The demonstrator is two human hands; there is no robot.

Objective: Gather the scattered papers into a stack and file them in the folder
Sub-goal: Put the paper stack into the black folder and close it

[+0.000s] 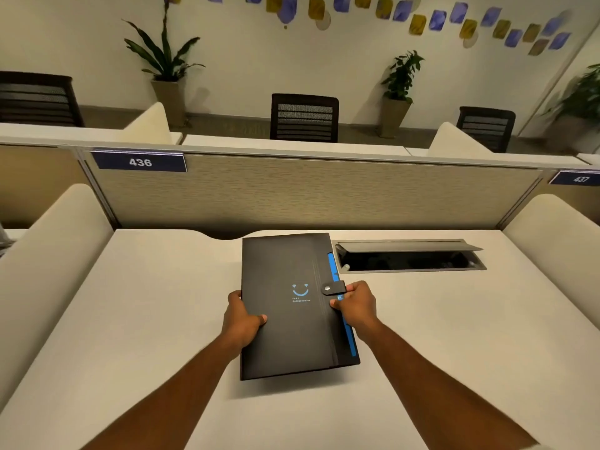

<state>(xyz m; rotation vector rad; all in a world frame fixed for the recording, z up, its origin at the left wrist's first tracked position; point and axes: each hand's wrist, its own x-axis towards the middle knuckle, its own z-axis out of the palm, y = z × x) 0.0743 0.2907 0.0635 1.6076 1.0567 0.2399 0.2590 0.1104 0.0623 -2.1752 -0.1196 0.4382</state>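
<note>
Folder [292,306] sits mid-bench [130,319], black, closed, held betw both my hands. Long axis runs 6 to 12 o'clock, tipped a bit so the far end leans toward 11; spine side at 9, opening side at 3. Near edge looks lifted slightly off the bench, shadow under it, far end I can't tell. Strap w/ snap button [328,289] wraps from the 3 o'clock edge onto the cover, fastened. Blue strip [349,339] runs along that same edge, prob inner pockets, can't say for sure.

Left hand [242,319] grips the 9 o'clock edge, thumb on top of the cover, fingers curled under and out of sight. Right hand [357,303] grips the 3 o'clock edge just below the strap, fingers [337,302] curled round the edge and pinching it.

Writing: blue smiley logo [300,290] on the cover w/ a small line of text under it, too small to read. Blue plate "436" [140,162] on the partition [308,193] at 11 o'clock, plate "437" [579,178] at 2 o'clock.

Cable tray [409,256] w/ lid propped open at 1 o'clock, just beside the folder's far corner. Beyond the partition: black mesh chairs [304,117], potted plants [165,60], blue & gold wall shapes [418,17].
</note>
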